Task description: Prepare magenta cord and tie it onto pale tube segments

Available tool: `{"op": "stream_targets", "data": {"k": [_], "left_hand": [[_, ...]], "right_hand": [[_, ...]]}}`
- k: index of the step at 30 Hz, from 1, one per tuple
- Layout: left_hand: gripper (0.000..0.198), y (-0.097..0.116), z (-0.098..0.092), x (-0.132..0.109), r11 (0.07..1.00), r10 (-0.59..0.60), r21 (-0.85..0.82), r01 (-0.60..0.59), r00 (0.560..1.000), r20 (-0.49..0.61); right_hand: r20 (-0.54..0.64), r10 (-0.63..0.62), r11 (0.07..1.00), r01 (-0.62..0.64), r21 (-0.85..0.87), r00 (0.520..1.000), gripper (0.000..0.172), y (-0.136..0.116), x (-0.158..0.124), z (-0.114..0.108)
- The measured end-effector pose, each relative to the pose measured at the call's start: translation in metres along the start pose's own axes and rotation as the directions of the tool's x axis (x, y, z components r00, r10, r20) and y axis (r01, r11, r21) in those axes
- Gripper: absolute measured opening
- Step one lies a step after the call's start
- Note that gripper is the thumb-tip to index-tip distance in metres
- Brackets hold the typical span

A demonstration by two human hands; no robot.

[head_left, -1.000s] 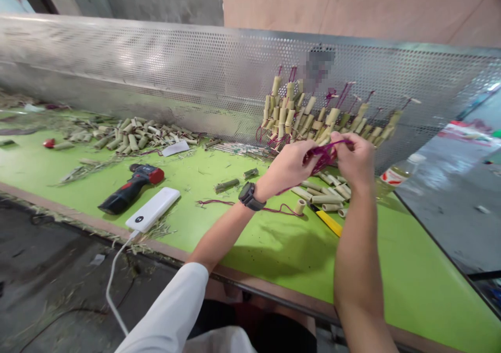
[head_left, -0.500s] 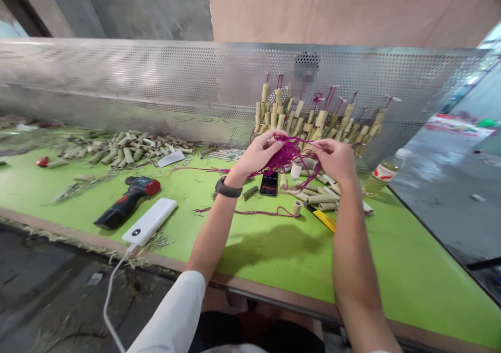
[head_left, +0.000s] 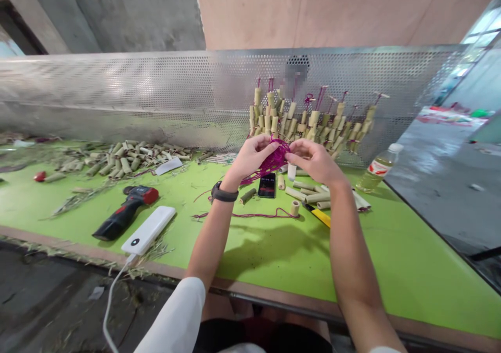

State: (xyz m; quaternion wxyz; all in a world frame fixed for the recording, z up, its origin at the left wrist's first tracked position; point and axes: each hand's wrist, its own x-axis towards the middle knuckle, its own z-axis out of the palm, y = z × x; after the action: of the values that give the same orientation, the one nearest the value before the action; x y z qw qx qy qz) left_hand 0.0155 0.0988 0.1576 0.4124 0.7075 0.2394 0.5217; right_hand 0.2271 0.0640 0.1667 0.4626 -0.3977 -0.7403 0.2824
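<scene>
A tangled bundle of purple cord [head_left: 275, 158] is held up above the green table, between both hands. My left hand [head_left: 252, 157], with a dark band on its wrist, is closed on the bundle's left side. From the right, my right hand [head_left: 315, 160] pinches the cord with thumb and fingers, close to the left one. Below them on the table lie a phone [head_left: 267, 186] and a short bamboo tube [head_left: 295, 208] with a purple cord [head_left: 254, 215] stretched out to its left. More cut bamboo pieces [head_left: 309, 195] lie under my right hand.
Bamboo tubes strung on cords [head_left: 313, 120] hang along the perforated metal panel [head_left: 164, 97]. Leftward are a bamboo pile [head_left: 125, 157], a cordless drill [head_left: 127, 212] and a white power bank [head_left: 148, 231] with a cable. A yellow cutter [head_left: 321, 217] and a bottle [head_left: 379, 170] stand rightward.
My right hand has moved left, closer to my left hand. The loose cord strands that spread between the hands are now gathered into a more compact bundle. The view has shifted slightly.
</scene>
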Motion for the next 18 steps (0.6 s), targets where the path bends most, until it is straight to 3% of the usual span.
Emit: {"op": "stream_targets", "data": {"k": [8,18], "left_hand": [[0.019,0.007,0.001,-0.001,1.000,0.001,-0.012,-0.002,0.998,-0.066],[0.022,0.006,-0.011,-0.001,0.998,0.042,0.054,-0.037,0.994,-0.099]], "right_hand": [[0.233,0.016,0.989,-0.049,0.136,0.972,0.039,0.012,0.005,0.012],[0.226,-0.011,0.994,-0.014,0.110,0.974,0.032,0.007,0.006,0.017]]}}
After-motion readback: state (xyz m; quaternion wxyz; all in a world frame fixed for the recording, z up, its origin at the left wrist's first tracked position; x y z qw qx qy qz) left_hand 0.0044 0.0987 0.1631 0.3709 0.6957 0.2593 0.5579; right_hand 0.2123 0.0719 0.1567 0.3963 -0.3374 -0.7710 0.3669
